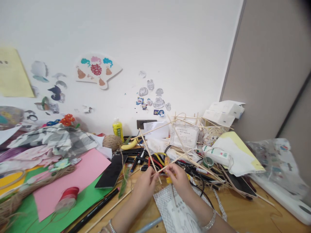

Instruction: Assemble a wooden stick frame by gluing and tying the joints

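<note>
A frame of thin wooden sticks (147,148), crossed into a rough triangle, is held up over the cluttered table. My left hand (145,185) is closed around its lower left corner, where two sticks cross. At the same corner, my right hand (179,178) pinches beside the stick that runs up to the right; whether string is also between the fingertips is too small to tell. Below my right hand lies a white pouch with line drawings (178,210). A yellow-handled tool (169,180) sits partly hidden behind the right fingers.
Pens, pliers and loose sticks crowd the middle. Left are pink paper (92,168), a red thread spool (69,195), a twine ball (111,142) and a black phone (111,171). A yellow bottle (118,128) stands by the wall. Right are a white glue bottle (217,156) and plastic bags (279,161).
</note>
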The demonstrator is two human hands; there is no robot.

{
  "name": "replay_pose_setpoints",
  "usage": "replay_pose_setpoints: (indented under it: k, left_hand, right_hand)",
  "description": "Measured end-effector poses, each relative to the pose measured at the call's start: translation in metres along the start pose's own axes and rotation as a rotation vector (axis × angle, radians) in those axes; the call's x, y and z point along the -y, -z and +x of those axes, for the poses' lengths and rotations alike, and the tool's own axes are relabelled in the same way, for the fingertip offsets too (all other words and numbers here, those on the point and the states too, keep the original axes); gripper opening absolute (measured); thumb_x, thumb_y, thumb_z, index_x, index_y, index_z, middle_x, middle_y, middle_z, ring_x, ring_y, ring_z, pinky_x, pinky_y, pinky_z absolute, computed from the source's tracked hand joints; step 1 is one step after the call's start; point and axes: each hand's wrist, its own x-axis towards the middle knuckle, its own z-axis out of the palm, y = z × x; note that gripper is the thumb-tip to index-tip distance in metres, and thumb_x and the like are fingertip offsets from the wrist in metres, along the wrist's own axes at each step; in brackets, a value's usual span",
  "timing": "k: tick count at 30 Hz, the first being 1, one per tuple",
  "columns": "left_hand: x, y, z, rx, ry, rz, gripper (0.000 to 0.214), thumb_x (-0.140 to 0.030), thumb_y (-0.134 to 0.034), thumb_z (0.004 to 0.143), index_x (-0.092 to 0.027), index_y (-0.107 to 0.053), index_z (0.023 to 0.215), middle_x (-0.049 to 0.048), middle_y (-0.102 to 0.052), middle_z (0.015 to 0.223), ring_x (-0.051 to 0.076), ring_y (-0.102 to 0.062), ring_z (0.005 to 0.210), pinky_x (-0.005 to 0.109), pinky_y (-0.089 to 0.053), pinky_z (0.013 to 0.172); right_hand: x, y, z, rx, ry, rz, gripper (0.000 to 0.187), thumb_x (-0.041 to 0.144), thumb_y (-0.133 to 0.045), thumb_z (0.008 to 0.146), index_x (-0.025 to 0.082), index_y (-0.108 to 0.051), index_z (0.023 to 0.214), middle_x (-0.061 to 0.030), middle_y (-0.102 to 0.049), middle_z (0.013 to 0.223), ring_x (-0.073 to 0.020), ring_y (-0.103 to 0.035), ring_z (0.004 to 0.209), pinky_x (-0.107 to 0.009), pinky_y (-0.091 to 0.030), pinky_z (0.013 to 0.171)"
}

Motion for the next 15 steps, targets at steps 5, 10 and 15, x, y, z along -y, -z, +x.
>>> replay_pose_setpoints:
  k: [5,10,15]
  left_hand:
    - [0.0003,-0.0005,0.0009,-0.016,-0.01,-0.012,0.019,-0.033,-0.034,0.088,-0.022,-0.041,0.074,0.0021,-0.06,0.072,0.018,-0.057,0.068,0.026,-0.035,0.059]
    - [0.0008,0.0009,0.0021,-0.037,-0.031,-0.018,0.021,-0.033,-0.033,0.089,-0.022,-0.043,0.074,0.002,-0.06,0.072,0.018,-0.057,0.069,0.026,-0.036,0.06]
    - [0.0001,0.0016,0.0016,-0.03,-0.029,-0.008,0.021,-0.033,-0.034,0.089,-0.022,-0.043,0.074,0.0015,-0.06,0.07,0.018,-0.057,0.067,0.026,-0.035,0.059]
  right_hand:
    - [0.0009,0.0001,0.0001,0.024,0.063,-0.003,0.013,0.017,-0.047,0.083,0.02,-0.056,0.074,-0.0027,-0.061,0.074,-0.0178,-0.058,0.071,-0.027,-0.043,0.065]
    - [0.0041,-0.005,-0.0027,0.115,0.164,0.005,0.012,0.012,-0.054,0.078,0.021,-0.056,0.069,-0.0025,-0.062,0.079,-0.0188,-0.057,0.08,-0.029,-0.042,0.074]
    - [0.0037,-0.0061,-0.0033,0.124,0.165,0.025,0.014,0.013,-0.052,0.081,0.021,-0.056,0.071,-0.0028,-0.061,0.078,-0.0187,-0.056,0.078,-0.03,-0.041,0.073]
